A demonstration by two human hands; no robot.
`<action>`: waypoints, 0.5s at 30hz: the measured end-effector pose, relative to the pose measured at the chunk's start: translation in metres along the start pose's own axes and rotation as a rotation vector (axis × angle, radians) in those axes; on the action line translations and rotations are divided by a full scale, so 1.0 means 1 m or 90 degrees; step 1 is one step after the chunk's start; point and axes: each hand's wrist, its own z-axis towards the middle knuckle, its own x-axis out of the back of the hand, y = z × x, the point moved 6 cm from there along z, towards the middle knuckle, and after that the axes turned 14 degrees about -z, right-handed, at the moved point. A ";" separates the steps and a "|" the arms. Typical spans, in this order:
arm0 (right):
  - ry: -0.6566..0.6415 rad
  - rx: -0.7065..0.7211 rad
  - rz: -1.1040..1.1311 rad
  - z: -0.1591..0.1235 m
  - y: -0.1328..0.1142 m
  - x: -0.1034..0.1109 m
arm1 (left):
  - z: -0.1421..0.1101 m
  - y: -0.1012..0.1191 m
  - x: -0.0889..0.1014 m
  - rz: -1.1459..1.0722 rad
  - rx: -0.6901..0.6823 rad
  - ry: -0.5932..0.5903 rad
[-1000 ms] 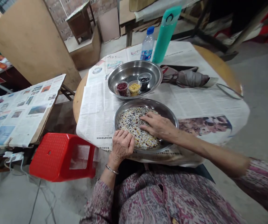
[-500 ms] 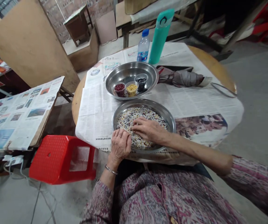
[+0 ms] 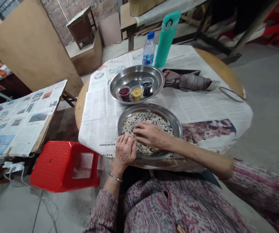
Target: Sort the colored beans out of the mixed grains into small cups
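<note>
A round steel pan (image 3: 175, 122) in front of me holds a spread of mixed beans and grains (image 3: 151, 119). My right hand (image 3: 151, 135) lies flat on the mix, fingers stretched out toward the left side. My left hand (image 3: 125, 151) is curled with its fingers folded over the pan's near left rim. Behind it a second steel pan (image 3: 129, 76) carries three small cups: red beans (image 3: 124, 92), yellow grains (image 3: 137, 92) and black beans (image 3: 146, 85).
Newspaper (image 3: 98, 110) covers the round table. A water bottle (image 3: 148, 50), a teal flask (image 3: 165, 38) and a folded umbrella (image 3: 190, 82) stand at the back. A red plastic stool (image 3: 61, 165) sits to the left, beside a paper-covered bench (image 3: 20, 119).
My right hand has slid leftward across the grains, from the pan's centre-right toward its left side. The left hand has stayed on the rim.
</note>
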 end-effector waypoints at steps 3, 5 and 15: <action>-0.037 0.091 0.035 -0.019 -0.014 0.007 | -0.001 -0.001 -0.001 0.000 0.001 -0.002; -0.065 0.115 0.047 -0.032 -0.013 0.011 | -0.001 -0.001 -0.002 0.002 0.006 -0.006; -0.002 -0.061 -0.091 -0.040 0.039 0.008 | 0.000 -0.002 -0.002 0.036 -0.015 -0.002</action>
